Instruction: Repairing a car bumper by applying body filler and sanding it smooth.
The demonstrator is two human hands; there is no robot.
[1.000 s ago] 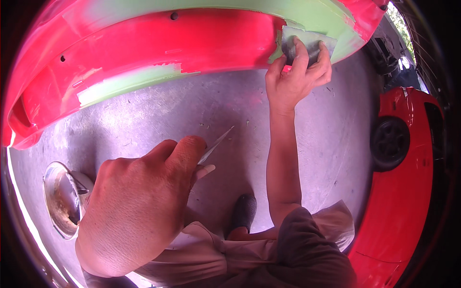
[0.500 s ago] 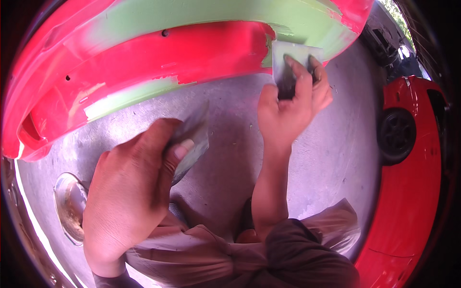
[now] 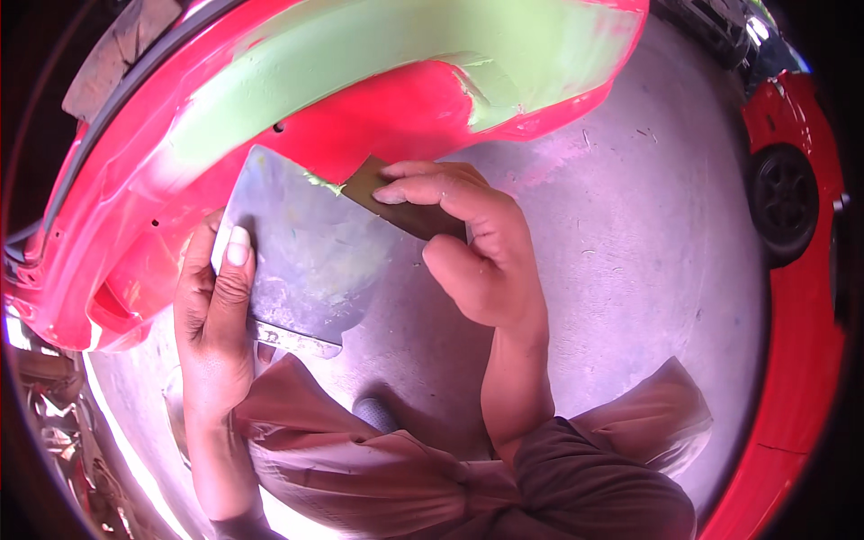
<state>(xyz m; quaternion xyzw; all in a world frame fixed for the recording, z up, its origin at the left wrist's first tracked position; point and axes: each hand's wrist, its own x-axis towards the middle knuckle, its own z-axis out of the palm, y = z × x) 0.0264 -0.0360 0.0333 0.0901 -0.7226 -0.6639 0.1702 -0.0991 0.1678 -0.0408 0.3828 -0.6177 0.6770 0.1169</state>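
My left hand (image 3: 214, 324) grips a flat grey putty mixing board (image 3: 306, 243) by its left side, with the thumb on its smeared face. A small dab of light green putty (image 3: 322, 184) shows at the board's upper right edge. Against that edge is the corner of a dark olive putty spreader (image 3: 405, 209), pinched in the fingers of my right hand (image 3: 490, 243). Beyond both hands lies a red car bumper (image 3: 378, 117). Broad light green filler (image 3: 306, 76) covers much of its upper band, ending in a ragged edge at the right.
Grey concrete floor (image 3: 630, 243) stretches below and to the right. A red car body part (image 3: 801, 360) with a black wheel (image 3: 783, 200) stands along the right side. Cluttered scrap (image 3: 58, 405) lies at the lower left.
My right hand has left the bumper's right end and come down and left to the board. My left hand has turned the board face up and raised it; the view has shifted.
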